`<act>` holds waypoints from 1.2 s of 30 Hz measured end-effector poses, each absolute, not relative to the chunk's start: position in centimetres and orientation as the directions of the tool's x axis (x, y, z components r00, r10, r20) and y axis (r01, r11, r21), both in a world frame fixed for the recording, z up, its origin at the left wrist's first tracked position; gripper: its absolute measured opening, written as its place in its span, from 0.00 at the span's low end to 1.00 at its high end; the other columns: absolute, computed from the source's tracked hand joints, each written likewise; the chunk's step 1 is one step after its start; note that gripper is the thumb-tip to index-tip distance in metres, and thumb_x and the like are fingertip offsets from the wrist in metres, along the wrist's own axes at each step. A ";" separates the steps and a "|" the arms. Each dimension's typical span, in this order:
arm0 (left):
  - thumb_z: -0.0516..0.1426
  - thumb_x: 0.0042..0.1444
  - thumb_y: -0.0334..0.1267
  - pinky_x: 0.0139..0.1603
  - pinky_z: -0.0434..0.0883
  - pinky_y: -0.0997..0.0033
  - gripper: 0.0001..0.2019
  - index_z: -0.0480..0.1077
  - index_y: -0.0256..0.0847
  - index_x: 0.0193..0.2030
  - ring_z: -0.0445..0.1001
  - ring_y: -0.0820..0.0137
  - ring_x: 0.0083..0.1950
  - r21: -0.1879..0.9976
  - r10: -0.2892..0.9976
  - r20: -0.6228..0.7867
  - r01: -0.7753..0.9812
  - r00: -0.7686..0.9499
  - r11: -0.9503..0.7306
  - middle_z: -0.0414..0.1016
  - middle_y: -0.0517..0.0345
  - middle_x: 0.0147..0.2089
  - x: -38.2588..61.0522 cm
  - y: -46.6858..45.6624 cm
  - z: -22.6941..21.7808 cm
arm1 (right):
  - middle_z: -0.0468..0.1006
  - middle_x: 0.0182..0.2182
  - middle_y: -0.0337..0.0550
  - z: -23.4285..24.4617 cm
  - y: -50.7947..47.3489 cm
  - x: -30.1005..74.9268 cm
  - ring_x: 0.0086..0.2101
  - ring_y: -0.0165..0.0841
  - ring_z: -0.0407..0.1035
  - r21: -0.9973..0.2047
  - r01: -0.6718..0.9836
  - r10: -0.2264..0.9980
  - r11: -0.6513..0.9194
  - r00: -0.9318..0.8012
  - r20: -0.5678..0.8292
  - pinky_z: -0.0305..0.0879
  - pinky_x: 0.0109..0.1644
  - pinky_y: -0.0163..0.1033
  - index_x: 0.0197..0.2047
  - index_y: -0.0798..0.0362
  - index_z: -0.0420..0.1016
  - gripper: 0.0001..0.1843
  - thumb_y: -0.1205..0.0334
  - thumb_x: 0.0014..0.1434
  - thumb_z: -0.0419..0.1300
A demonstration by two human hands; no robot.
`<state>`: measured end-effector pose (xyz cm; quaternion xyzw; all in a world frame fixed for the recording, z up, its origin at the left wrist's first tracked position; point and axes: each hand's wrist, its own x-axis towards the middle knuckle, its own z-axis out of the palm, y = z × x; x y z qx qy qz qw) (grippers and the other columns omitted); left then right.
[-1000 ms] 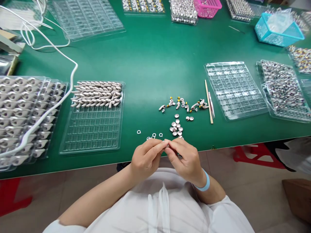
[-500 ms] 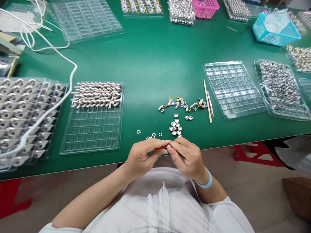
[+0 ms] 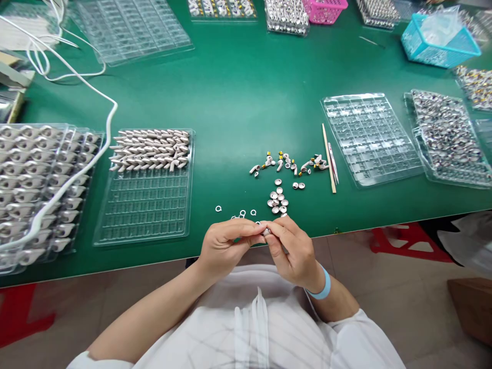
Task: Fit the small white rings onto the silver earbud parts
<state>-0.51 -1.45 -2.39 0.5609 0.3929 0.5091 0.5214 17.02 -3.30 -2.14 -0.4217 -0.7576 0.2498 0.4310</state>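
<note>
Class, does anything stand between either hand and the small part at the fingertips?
Nothing visible does: the left hand and right hand meet directly at the small part, partly hiding it.

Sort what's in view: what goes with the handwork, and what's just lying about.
Likely the job:
left hand and right hand, pinching a small part
caps
rings
tweezers, perhaps

Apparently just lying about:
white cable
pink basket
blue basket
brown box

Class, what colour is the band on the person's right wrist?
The wristband is light blue, seen best in the head view.
</note>
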 end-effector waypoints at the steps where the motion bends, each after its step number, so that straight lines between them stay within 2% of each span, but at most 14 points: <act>1: 0.67 0.52 0.29 0.34 0.80 0.74 0.08 0.83 0.44 0.39 0.82 0.69 0.32 0.989 0.976 0.111 -0.113 0.185 -0.091 0.84 0.55 0.32 -0.6 -1.4 -2.3 | 0.76 0.38 0.50 -2.1 -3.3 17.0 0.36 0.34 0.71 -0.744 0.420 0.854 0.520 -0.273 0.443 0.74 0.39 0.40 0.55 0.57 0.70 0.17 0.72 0.64 0.53; 6: 0.71 0.43 0.32 0.33 0.81 0.72 0.07 0.82 0.39 0.32 0.81 0.68 0.31 0.937 0.948 -0.201 -0.236 0.246 0.259 0.84 0.53 0.31 -0.7 -1.3 -1.5 | 0.76 0.35 0.48 -2.2 -3.4 17.3 0.33 0.33 0.70 -0.720 0.412 0.829 0.559 -0.300 0.472 0.72 0.34 0.38 0.57 0.55 0.69 0.19 0.71 0.64 0.53; 9: 0.72 0.41 0.29 0.36 0.81 0.73 0.08 0.81 0.37 0.31 0.81 0.69 0.32 0.893 0.922 -0.292 -0.272 0.255 0.358 0.83 0.54 0.31 -0.7 -1.3 -1.1 | 0.76 0.35 0.50 -2.4 -3.3 17.4 0.33 0.34 0.71 -0.671 0.426 0.795 0.607 -0.327 0.511 0.72 0.33 0.38 0.59 0.56 0.67 0.20 0.71 0.64 0.53; 15: 0.71 0.43 0.28 0.36 0.79 0.77 0.10 0.77 0.36 0.32 0.79 0.74 0.32 0.850 0.888 -0.337 -0.304 0.311 0.429 0.81 0.58 0.31 -0.7 -1.4 -0.9 | 0.76 0.33 0.48 -2.5 -3.0 17.8 0.31 0.34 0.71 -0.581 0.433 0.725 0.689 -0.410 0.554 0.69 0.29 0.37 0.61 0.57 0.64 0.21 0.70 0.65 0.52; 22: 0.70 0.45 0.32 0.34 0.78 0.77 0.11 0.72 0.35 0.31 0.78 0.74 0.30 0.835 0.850 -0.397 -0.248 0.347 0.491 0.78 0.60 0.28 -0.8 -1.5 -0.6 | 0.76 0.32 0.47 -2.6 -3.1 17.9 0.30 0.32 0.70 -0.612 0.407 0.734 0.678 -0.410 0.541 0.69 0.29 0.36 0.61 0.57 0.64 0.22 0.71 0.64 0.52; 27: 0.70 0.46 0.33 0.36 0.78 0.75 0.10 0.74 0.35 0.31 0.78 0.74 0.30 0.817 0.829 -0.417 -0.246 0.372 0.522 0.78 0.59 0.29 -0.9 -1.6 -0.6 | 0.77 0.34 0.50 -2.6 -3.2 18.1 0.32 0.34 0.73 -0.589 0.399 0.711 0.703 -0.421 0.563 0.71 0.31 0.37 0.62 0.60 0.64 0.23 0.71 0.64 0.53; 31: 0.70 0.45 0.33 0.37 0.78 0.72 0.10 0.74 0.35 0.31 0.79 0.72 0.30 0.795 0.793 -0.454 -0.218 0.405 0.566 0.79 0.58 0.28 -1.2 -1.4 -0.6 | 0.78 0.35 0.50 -2.4 -3.0 18.5 0.33 0.34 0.73 -0.583 0.398 0.702 0.708 -0.485 0.521 0.71 0.30 0.36 0.60 0.60 0.66 0.21 0.70 0.64 0.54; 36: 0.71 0.43 0.32 0.31 0.76 0.75 0.11 0.73 0.34 0.27 0.78 0.72 0.28 0.761 0.737 -0.504 -0.171 0.450 0.625 0.79 0.58 0.25 -1.6 -1.2 -0.5 | 0.77 0.32 0.47 -2.3 -3.0 18.7 0.28 0.31 0.71 -0.610 0.389 0.713 0.690 -0.507 0.483 0.67 0.27 0.35 0.57 0.57 0.69 0.18 0.69 0.64 0.55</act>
